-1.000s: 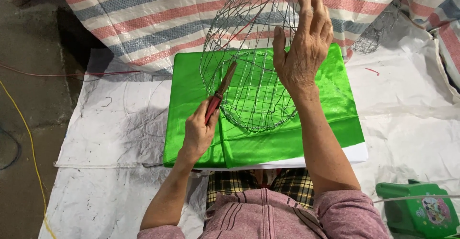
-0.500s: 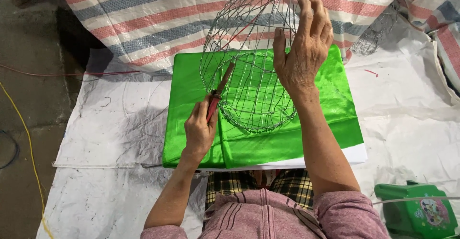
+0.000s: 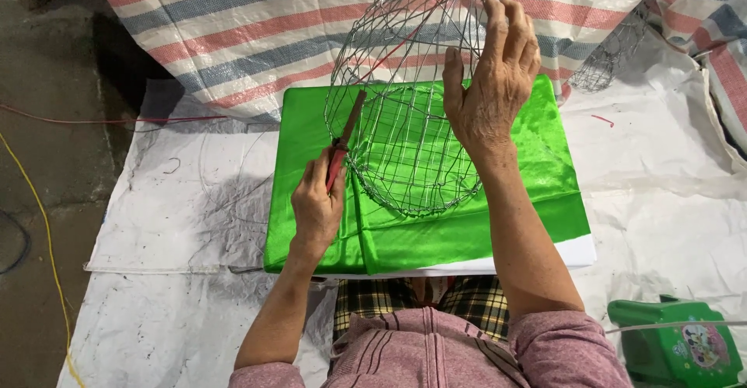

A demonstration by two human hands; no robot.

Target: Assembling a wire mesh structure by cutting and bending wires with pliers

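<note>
A rounded wire-mesh frame (image 3: 405, 115) stands tilted on a shiny green cloth (image 3: 537, 178) that covers a flat board in front of me. My right hand (image 3: 490, 84) grips the frame's right side near its top, fingers spread over the wires. My left hand (image 3: 317, 205) holds red-handled pliers (image 3: 344, 140) whose tip reaches up to the frame's left side.
A red, blue and white striped tarp (image 3: 257, 30) lies behind the board. White plastic sheeting (image 3: 171, 201) covers the floor around it. A green plastic stool (image 3: 677, 349) stands at lower right. A yellow cord (image 3: 39, 217) and a red wire (image 3: 93, 115) run at the left. Another wire frame (image 3: 611, 57) lies far right.
My left hand has shifted slightly up and right with the pliers along the frame's left edge. The right hand keeps its hold on the frame.
</note>
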